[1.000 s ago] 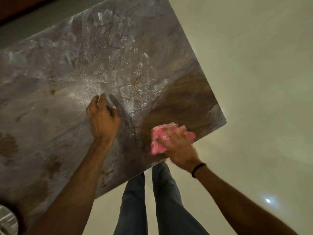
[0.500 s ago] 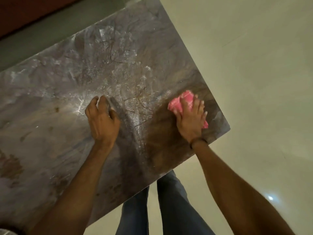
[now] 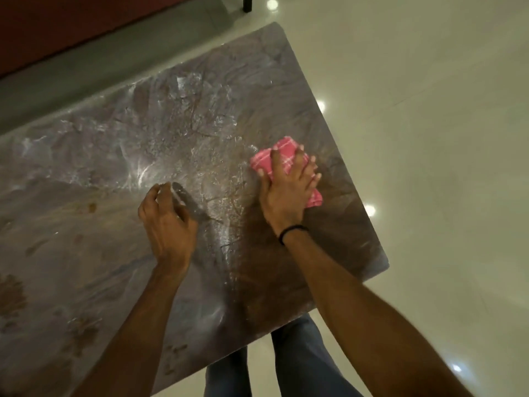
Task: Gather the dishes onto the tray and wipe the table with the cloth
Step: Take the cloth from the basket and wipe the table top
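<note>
A glossy grey-brown veined stone tabletop point(image 3: 114, 253), smeared with pale streaks, stands on a shiny pale tiled floor point(image 3: 429, 138), with a dark red surface point(image 3: 57, 24) beyond its far edge. The crumpled pink checked cloth point(image 3: 282, 154) lies near the table's right edge under the right hand point(image 3: 286, 193), whose spread, nearly straight fingers press it flat. Some cloth shows past the fingertips. The left hand point(image 3: 167, 222) rests apart from it on loosely bent fingers, holding nothing, and the table's left side is cut off.
</note>
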